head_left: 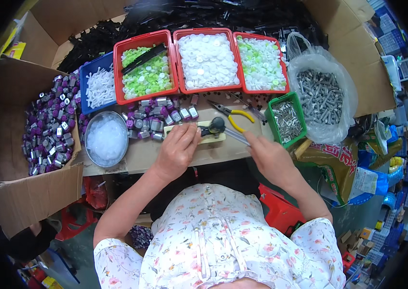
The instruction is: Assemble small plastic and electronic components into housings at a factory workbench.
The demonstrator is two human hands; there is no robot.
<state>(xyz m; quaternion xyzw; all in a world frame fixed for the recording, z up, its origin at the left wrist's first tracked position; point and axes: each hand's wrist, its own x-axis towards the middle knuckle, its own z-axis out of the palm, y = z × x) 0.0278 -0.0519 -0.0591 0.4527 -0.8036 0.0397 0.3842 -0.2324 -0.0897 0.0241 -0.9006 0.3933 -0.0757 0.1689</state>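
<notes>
**Both hands at the small block, mid-tabletop**

Your left hand (pixel 177 149) lay over the pale block (pixel 213 137) at the centre of the frame, fingers pressed together and bearing down on its left end. Your right hand (pixel 269 156) sat lower right of it, its grip closed on a thin metal tool (pixel 236 136) whose tip pointed up-left at the dark round part (pixel 217 125) resting on the block. I could not tell whether your left fingers pinched a small piece beneath them.

To do this well, you needed the block held flat and steady under the left palm, the tool brought in low and in line with the part, and your fingertips kept out of the tool's path. That is a judgement from how your hands lay.

The count, as it showed:
- Three red trays (pixel 207 60) along the top, holding white and green caps.
- One blue tray (pixel 99 86) of white pieces, upper left.
- One green tray (pixel 286 120) of small metal bits, right of centre.
- One round tin (pixel 106 138) of clear pieces, left of your hand.
- One pair of yellow-handled pliers (pixel 235 115) above the block.
- One clear bag (pixel 320 96) of screws, upper right.
- One cardboard box (pixel 31 159) of purple and silver parts at far left, with more loose ones above your left hand, too many to count.
</notes>
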